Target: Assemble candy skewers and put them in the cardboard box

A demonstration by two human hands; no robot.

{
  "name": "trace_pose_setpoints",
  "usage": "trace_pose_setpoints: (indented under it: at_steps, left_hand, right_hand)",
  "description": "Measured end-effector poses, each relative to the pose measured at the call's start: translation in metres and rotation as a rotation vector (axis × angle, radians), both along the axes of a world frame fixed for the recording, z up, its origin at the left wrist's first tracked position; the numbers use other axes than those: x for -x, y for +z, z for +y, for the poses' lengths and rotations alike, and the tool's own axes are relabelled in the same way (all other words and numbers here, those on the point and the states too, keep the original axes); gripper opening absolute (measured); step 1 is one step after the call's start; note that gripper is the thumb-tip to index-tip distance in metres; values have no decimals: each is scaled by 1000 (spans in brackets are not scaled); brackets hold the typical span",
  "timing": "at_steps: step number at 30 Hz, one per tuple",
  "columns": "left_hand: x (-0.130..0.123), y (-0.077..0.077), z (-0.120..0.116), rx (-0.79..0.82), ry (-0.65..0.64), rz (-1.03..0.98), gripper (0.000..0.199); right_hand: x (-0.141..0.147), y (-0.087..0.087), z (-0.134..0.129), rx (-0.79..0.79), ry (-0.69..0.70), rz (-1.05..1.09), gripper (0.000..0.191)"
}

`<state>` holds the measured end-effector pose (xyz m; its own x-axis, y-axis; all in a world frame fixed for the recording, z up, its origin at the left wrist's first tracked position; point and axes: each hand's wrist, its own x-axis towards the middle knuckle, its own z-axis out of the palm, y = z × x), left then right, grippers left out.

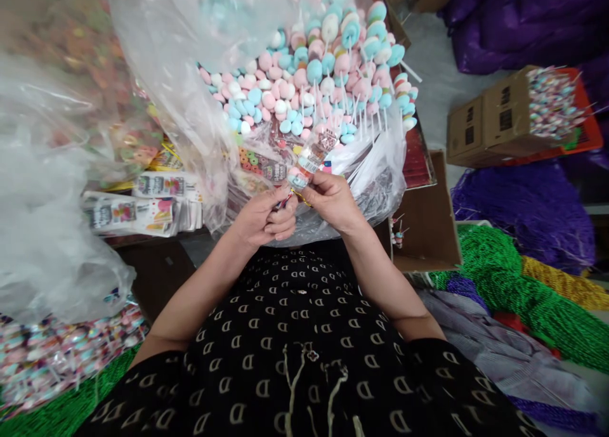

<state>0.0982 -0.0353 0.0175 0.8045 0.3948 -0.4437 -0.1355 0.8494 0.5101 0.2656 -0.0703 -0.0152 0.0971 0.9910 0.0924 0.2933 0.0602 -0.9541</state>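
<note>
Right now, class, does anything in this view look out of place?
Yes: a couple of small lollipops sit alone on the brown cardboard, away from the big lollipop heap in the plastic bag.

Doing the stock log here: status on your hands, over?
Left hand, right hand closed together on wrapped lollipop. Yellow thread at its base. Plastic bag behind hands; lollipop heap beyond.
</note>
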Motion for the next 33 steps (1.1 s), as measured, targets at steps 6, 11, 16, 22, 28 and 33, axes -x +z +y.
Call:
trace_pose_setpoints:
  at_steps: [6, 11, 16, 22, 28, 33]
  left_hand:
    - [-5, -7, -3, -151, 163, -7, 49]
    - [-9, -9, -6, -237, 262, 67, 46]
    - [-9, -12, -5, -339, 313, 120, 42]
    - [-11, -28, -5, -608, 412, 287, 43]
    - [-11, -40, -6, -882, 465, 472, 42]
    - [-10, -36, 0, -1006, 502, 537, 46]
  right_hand:
    - [11, 5, -1, 36, -106, 58, 23]
    - [9, 9, -2, 37, -162, 72, 15]
    - [8, 11, -3, 35, -77, 124, 15]
    - [13, 6, -6, -101, -70, 100, 9]
    - [8, 10, -10, -176, -86, -178, 14]
    - [8, 14, -11, -270, 18, -355, 20]
